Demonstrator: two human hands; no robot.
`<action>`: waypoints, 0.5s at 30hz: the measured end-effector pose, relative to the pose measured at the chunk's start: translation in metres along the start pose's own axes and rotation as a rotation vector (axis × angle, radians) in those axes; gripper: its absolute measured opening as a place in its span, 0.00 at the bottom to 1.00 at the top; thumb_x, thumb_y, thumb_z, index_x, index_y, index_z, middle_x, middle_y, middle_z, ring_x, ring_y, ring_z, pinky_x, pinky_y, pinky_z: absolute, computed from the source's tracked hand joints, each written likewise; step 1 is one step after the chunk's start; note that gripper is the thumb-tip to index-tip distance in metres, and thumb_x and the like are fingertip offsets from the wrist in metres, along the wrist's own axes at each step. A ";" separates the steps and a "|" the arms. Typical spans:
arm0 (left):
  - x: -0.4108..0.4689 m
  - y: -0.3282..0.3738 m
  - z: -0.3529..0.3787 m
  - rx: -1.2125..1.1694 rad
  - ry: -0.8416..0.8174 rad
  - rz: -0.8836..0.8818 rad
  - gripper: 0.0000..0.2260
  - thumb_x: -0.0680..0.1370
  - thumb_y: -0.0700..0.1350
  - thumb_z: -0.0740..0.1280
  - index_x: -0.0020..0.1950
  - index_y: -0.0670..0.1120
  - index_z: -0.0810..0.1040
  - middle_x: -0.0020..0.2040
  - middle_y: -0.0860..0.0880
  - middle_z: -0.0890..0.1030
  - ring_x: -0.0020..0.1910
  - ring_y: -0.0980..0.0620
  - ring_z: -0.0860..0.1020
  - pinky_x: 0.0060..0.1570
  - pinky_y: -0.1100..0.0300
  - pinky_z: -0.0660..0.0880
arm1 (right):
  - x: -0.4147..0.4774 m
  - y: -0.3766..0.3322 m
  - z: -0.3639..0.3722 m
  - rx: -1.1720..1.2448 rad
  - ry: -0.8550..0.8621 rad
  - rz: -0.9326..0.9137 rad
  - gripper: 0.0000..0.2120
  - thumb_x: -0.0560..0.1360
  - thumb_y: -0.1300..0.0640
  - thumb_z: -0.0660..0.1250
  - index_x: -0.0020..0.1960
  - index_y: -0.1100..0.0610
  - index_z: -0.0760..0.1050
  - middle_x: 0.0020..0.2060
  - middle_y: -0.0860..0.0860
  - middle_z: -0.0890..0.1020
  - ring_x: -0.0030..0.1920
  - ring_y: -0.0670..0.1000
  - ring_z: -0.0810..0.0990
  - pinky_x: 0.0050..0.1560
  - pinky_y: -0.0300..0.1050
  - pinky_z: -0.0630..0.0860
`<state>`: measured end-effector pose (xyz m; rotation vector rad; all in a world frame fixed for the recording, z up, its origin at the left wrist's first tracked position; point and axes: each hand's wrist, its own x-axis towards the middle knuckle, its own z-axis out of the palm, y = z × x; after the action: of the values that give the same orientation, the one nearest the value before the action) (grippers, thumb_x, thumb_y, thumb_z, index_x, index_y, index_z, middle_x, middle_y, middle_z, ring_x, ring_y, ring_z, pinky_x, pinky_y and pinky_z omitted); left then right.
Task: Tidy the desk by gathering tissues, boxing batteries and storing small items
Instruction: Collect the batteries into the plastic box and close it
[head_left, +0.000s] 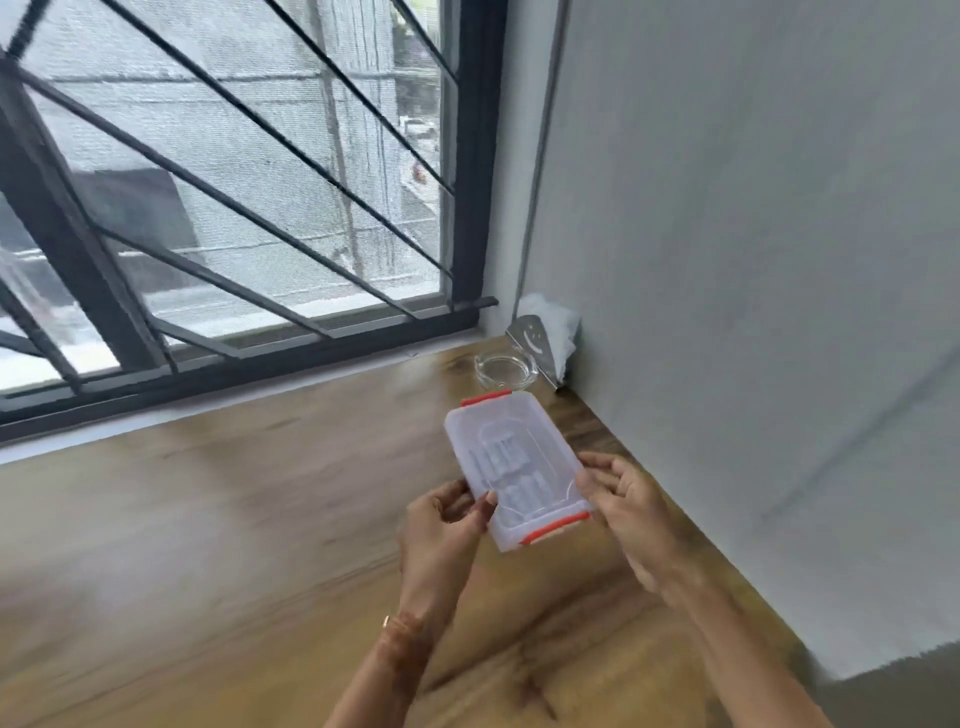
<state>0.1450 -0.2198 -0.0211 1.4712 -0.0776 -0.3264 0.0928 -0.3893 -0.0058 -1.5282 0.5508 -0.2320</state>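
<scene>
A clear plastic box (511, 462) with orange latches at both short ends is held just above the wooden desk (208, 519), its lid on. Several pale batteries (506, 467) show faintly through the lid. My left hand (447, 525) pinches the box's near left edge. My right hand (623, 499) grips its near right corner by the orange latch. White tissues (556, 325) sit in a metal holder (535, 343) in the far corner against the wall.
A round glass dish (506, 370) stands just beyond the box, in front of the tissue holder. A grey wall runs along the desk's right edge. A barred window with a black frame (467, 208) borders the far side.
</scene>
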 end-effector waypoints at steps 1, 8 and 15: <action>0.008 -0.002 0.014 -0.010 -0.012 -0.015 0.11 0.73 0.39 0.70 0.55 0.41 0.80 0.46 0.48 0.85 0.47 0.52 0.83 0.52 0.54 0.79 | 0.008 -0.001 -0.015 0.001 -0.035 0.017 0.11 0.75 0.64 0.65 0.57 0.56 0.72 0.49 0.51 0.83 0.50 0.52 0.82 0.54 0.50 0.78; 0.049 -0.017 0.087 -0.052 0.009 -0.059 0.08 0.74 0.37 0.69 0.52 0.41 0.81 0.46 0.45 0.85 0.47 0.51 0.83 0.51 0.55 0.79 | 0.058 0.006 -0.081 -0.036 -0.233 -0.017 0.51 0.42 0.49 0.84 0.60 0.57 0.68 0.54 0.50 0.80 0.51 0.44 0.82 0.46 0.34 0.77; 0.070 -0.031 0.118 -0.025 0.050 -0.123 0.07 0.73 0.36 0.69 0.48 0.45 0.82 0.43 0.48 0.85 0.44 0.52 0.83 0.47 0.56 0.79 | 0.077 0.022 -0.094 -0.135 -0.209 -0.080 0.23 0.69 0.74 0.68 0.52 0.48 0.71 0.49 0.41 0.80 0.48 0.35 0.80 0.48 0.29 0.74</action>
<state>0.1773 -0.3536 -0.0495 1.4619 0.0567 -0.3889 0.1102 -0.5076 -0.0380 -1.6846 0.3455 -0.0954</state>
